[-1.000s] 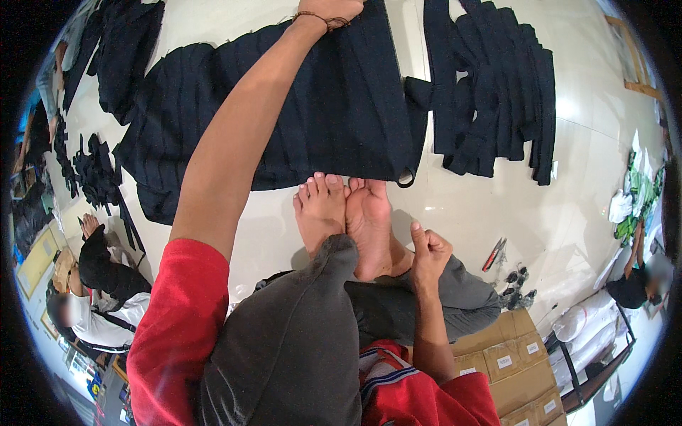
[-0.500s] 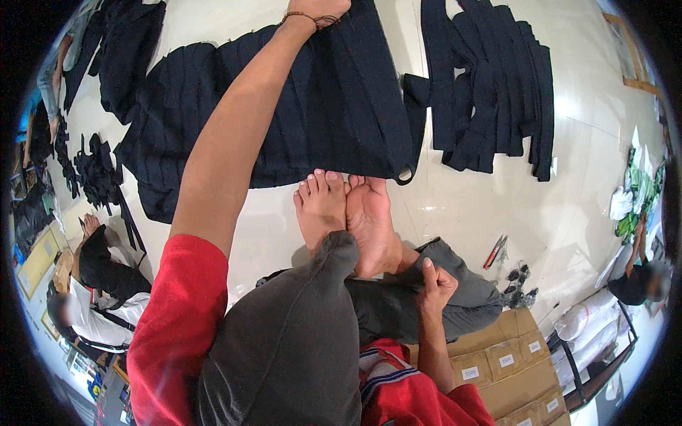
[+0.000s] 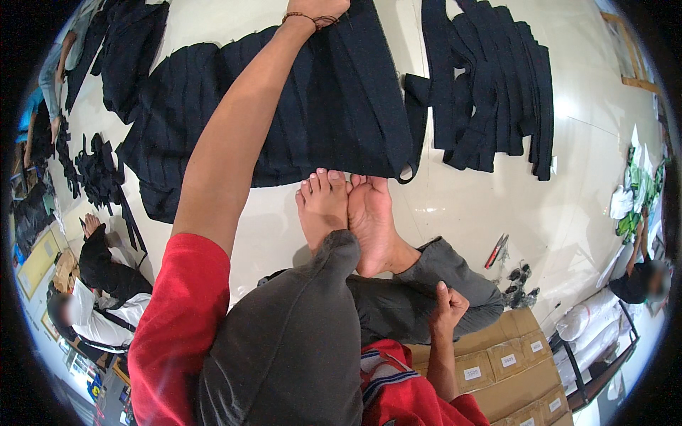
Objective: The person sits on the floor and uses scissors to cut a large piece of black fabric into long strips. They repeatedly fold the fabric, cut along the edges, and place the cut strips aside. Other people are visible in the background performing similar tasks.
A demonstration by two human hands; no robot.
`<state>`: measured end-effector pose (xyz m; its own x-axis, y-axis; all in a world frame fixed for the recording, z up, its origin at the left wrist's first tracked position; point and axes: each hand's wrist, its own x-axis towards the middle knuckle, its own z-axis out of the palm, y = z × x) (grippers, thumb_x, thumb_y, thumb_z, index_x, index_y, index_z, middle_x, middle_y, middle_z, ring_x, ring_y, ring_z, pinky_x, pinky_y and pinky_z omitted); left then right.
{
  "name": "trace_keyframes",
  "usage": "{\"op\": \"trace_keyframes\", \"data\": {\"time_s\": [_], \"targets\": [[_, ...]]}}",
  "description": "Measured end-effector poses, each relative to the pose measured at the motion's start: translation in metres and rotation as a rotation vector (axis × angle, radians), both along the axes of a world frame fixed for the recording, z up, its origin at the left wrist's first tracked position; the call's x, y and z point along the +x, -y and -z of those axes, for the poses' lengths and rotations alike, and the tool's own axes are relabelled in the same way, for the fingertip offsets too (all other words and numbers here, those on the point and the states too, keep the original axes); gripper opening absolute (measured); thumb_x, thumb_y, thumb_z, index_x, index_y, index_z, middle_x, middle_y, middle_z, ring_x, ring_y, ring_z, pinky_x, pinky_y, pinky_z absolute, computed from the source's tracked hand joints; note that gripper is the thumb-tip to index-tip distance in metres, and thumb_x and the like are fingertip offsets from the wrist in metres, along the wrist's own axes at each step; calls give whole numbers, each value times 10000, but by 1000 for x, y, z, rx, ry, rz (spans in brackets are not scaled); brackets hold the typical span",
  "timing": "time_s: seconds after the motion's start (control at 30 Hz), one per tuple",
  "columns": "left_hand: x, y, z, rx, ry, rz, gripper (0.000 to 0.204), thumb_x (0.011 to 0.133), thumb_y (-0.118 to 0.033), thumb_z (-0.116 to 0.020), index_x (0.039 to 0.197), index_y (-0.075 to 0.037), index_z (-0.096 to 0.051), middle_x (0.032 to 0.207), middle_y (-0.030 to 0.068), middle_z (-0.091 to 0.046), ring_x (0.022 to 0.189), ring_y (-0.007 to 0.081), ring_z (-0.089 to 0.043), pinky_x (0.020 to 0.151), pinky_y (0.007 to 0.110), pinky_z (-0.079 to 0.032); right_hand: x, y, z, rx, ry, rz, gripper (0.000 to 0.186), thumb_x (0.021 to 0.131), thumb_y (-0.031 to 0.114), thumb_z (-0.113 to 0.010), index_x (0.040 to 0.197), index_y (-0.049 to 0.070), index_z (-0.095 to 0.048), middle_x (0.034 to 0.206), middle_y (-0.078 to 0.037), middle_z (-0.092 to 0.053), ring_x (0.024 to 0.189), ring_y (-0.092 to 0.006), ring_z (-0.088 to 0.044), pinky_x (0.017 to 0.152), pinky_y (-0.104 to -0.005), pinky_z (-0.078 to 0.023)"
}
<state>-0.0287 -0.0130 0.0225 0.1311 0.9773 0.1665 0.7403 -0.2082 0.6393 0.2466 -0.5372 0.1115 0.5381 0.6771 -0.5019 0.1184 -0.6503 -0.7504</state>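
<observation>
My left arm reaches far forward over a broad spread of overlapping dark cloth pieces (image 3: 213, 106). My left hand (image 3: 323, 7) lies at the upper edge of the picture, over the far end of the dark cloth. Its fingers are cut off from view, and a thin cord bracelet circles the wrist. Close to my bent knee, my right hand (image 3: 450, 309) is closed in a fist with the thumb raised. Whether anything is inside the fist is hidden. A dark cloth loop (image 3: 417, 92) sticks out from the right side of the spread, beside my bare feet (image 3: 355, 213).
Several dark strips (image 3: 490, 85) lie to the right. Red-handled snips (image 3: 495, 252) and small dark bits (image 3: 520, 284) are on the pale floor. Cardboard boxes (image 3: 490, 362) stand near right. Other people sit at far left and far right, with dark scraps (image 3: 96, 170) at left.
My right hand has shifted slightly right and down, away from my ankle. My left hand and the dark cloth look nearly the same.
</observation>
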Motion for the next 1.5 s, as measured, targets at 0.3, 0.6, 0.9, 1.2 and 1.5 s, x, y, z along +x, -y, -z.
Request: {"op": "trace_keyframes", "data": {"time_s": [0.3,0.6,0.9,1.2,1.5], "targets": [[-2,-2,3,-4,16,-15,261,822,-279,-720,842,-20,-742,735,175,-693,609,258,-659,615,350,-506,19,9,-15,-87,-133,-56,501,929,159,-675,550,105,-353,562,73,-343,530,-51,-237,496,-283,-171],[9,-9,-2,81,105,61,255,823,-286,-732,817,-31,-740,679,151,-679,567,216,-640,576,339,-486,-32,-143,-36,364,-1315,-669,360,865,276,-682,1010,-52,-702,839,-209,-718,772,-286,-695,810,-387,-530],[5,-5,11,87,163,27,257,828,-292,-725,822,-36,-739,705,147,-685,610,247,-654,602,354,-497,-29,-219,-5,125,719,-841,710,864,328,-714,1419,-19,-440,1387,-256,-517,1291,-358,-508,1043,-447,-413],[7,-8,19,55,113,48,259,827,-295,-721,825,-37,-740,727,156,-690,646,279,-671,621,360,-507,-37,-197,10,36,-935,-784,147,874,97,-715,936,-31,-678,822,-98,-668,772,-133,-629,695,-278,-489],[6,-7,18,33,127,38,261,831,-297,-718,826,-37,-741,728,163,-688,658,281,-678,630,362,-514,-72,-246,13,314,390,-807,509,924,189,-605,1325,-101,-486,1289,-282,-572,1182,-408,-580,1001,-400,-452]]}}
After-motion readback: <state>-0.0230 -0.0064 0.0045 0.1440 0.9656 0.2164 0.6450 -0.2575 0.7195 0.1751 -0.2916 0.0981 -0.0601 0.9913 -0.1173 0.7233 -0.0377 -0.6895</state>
